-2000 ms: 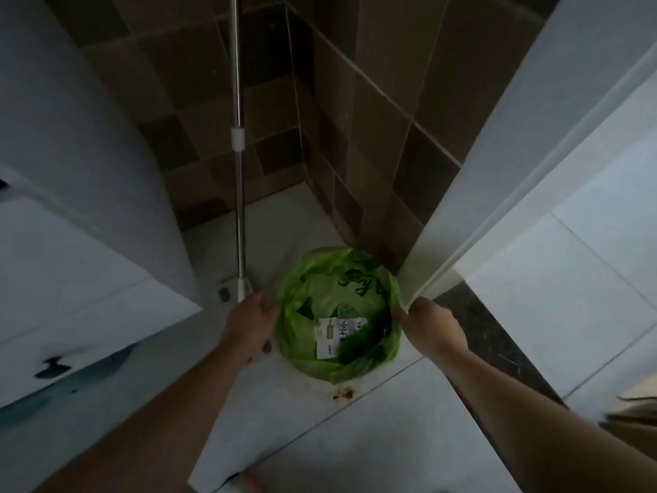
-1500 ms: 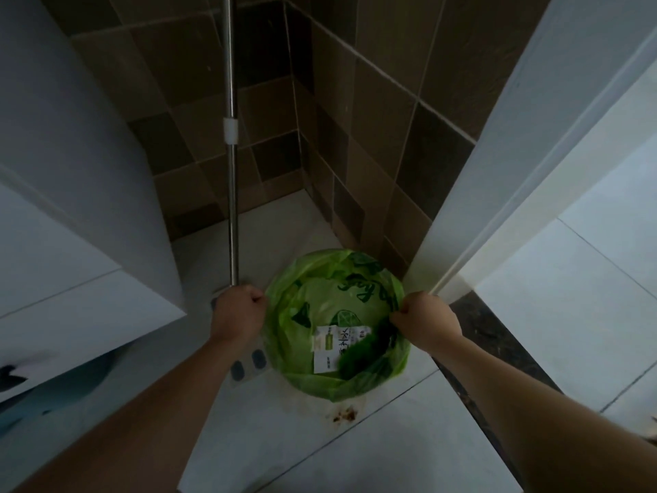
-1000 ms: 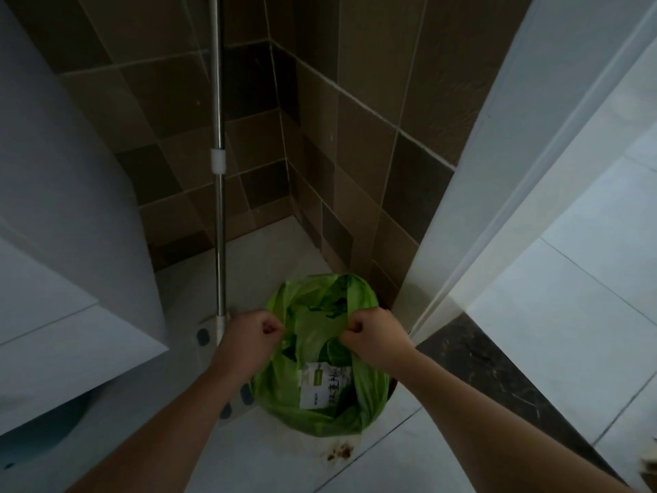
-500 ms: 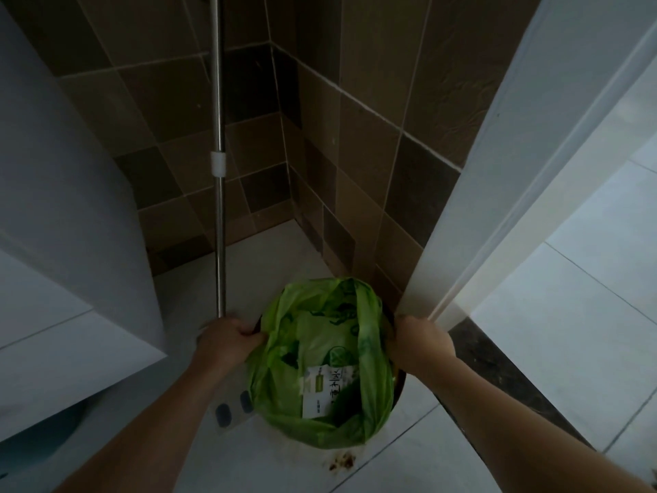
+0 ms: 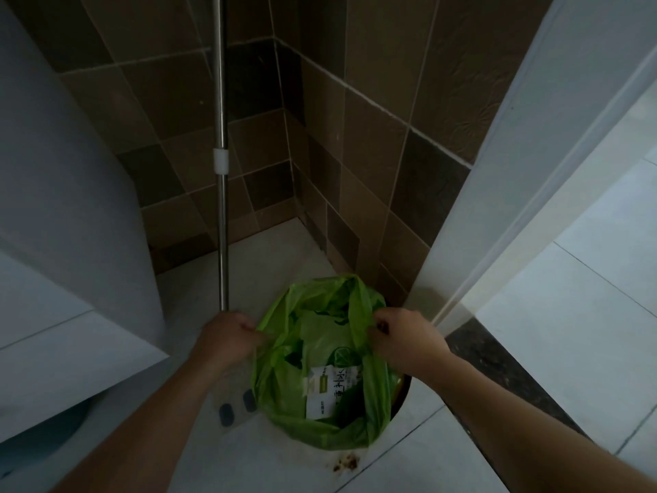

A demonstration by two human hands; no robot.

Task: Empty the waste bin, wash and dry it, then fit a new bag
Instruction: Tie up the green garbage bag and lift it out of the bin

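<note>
In the tiled corner, over the bin (image 5: 401, 389): left hand (image 5: 227, 338) and right hand (image 5: 405, 338) curled, each pinching an edge of the green bag (image 5: 320, 350), arms reaching forward. Mop pole (image 5: 222, 208) just left, door frame (image 5: 497, 193) tight right; bare floor (image 5: 409, 467) nearer.

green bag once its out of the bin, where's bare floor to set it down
Bare tile lies in front of the green bag, past the brown stain, and beyond the door frame to the right. Crowded: the left side, with the mop pole and its base.
</note>
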